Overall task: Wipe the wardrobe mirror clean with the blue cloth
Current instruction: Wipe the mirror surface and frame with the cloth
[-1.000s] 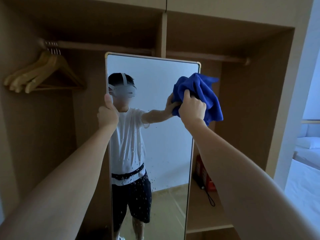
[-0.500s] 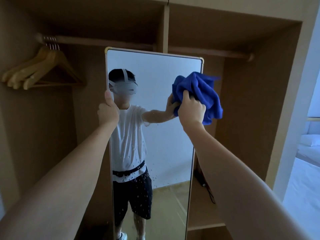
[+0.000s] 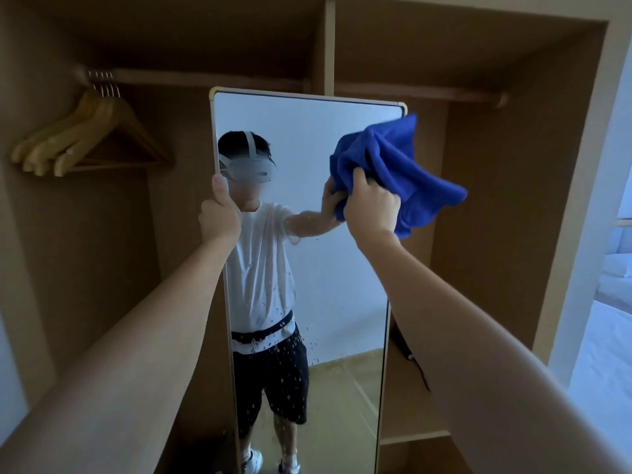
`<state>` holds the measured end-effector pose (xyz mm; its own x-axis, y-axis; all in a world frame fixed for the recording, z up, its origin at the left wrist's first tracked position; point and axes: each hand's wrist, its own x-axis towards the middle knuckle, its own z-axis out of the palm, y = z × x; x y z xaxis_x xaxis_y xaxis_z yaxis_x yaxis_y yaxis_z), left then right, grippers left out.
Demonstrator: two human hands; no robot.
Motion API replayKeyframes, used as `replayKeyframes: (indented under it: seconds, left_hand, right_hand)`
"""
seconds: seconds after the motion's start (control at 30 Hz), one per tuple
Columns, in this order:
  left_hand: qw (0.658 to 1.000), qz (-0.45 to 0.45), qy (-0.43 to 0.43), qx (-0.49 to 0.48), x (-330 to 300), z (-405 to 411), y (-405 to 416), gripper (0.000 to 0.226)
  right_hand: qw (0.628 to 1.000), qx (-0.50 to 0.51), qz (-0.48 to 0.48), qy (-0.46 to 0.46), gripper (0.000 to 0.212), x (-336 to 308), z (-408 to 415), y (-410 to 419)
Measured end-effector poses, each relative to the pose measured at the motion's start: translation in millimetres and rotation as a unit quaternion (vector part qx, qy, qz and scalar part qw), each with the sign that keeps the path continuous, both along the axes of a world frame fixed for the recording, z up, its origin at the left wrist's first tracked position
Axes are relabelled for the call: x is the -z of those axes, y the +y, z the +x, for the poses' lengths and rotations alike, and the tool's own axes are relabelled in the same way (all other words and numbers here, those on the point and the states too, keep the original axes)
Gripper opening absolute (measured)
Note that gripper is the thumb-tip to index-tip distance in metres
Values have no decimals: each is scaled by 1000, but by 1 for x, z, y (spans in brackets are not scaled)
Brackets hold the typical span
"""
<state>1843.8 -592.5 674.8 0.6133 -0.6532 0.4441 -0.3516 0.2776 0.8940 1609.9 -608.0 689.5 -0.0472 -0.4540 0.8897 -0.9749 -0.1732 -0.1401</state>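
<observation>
mirror (image 3: 307,138): I'm seeing it standing upright in the open wardrobe (image 3: 513,234), thin gold frame, tall and narrow; droplets are speckling the glass across the middle and lower part.
left hand (image 3: 219,217): I'm seeing it gripping the mirror's left edge near the top, thumb lying up along the front of the frame, fingers wrapping behind where I can't see them.
right hand (image 3: 372,208): I'm seeing its grip clenching a bunch of the cloth, knuckles facing me, pushing toward the glass at the upper right.
cloth (image 3: 393,165): blue, crumpled, sitting at the mirror's upper right edge; loose folds are hanging out past the frame to the right. I can't tell how much of it is touching the glass.
hangers (image 3: 85,138): wooden, bunching together on the rail (image 3: 205,78) at upper left, well apart from the mirror.
shelf (image 3: 410,405): low, to the right of the mirror, a dark cable (image 3: 420,371) lying on it.
bed (image 3: 608,336): white, showing at the far right past the wardrobe side.
</observation>
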Motion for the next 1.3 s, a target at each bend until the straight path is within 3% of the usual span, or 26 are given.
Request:
replayKeyframes:
  seconds: [0.13, 0.4, 0.57, 0.67, 0.77, 0.97, 1.1, 1.23, 1.3]
  left_hand:
    - [1000, -2, -2, 6, 0, 0, -1, 79]
    - [1000, 10, 5, 11, -1, 0, 1, 77]
    - [1000, 5, 3, 28, 0, 4, -2, 79]
    - [999, 12, -1, 35, 1, 3, 1, 78]
    - [999, 18, -2, 35, 0, 3, 5, 79]
    - [999, 25, 3, 28, 0, 3, 7, 79]
    - [999, 21, 6, 35, 0, 5, 4, 78]
    - [999, 15, 5, 47, 1, 4, 5, 76]
    - [999, 12, 6, 49, 1, 2, 8, 74]
  right_hand:
    - [1000, -11, 10, 19, 23, 25, -3, -1]
    - [996, -50, -70, -8, 16, -40, -13, 1]
    - [994, -67, -80, -6, 32, 14, 21, 0]
    - [996, -66, -50, 18, 14, 34, 21, 5]
    - [997, -39, 31, 54, 14, 16, 10, 9]
    - [994, -79, -70, 3, 16, -36, 9, 15]
    - [997, -65, -41, 18, 16, -2, 36, 11]
    - [988, -120, -101, -4, 33, 38, 46, 20]
    - [993, -114, -29, 27, 33, 37, 41, 19]
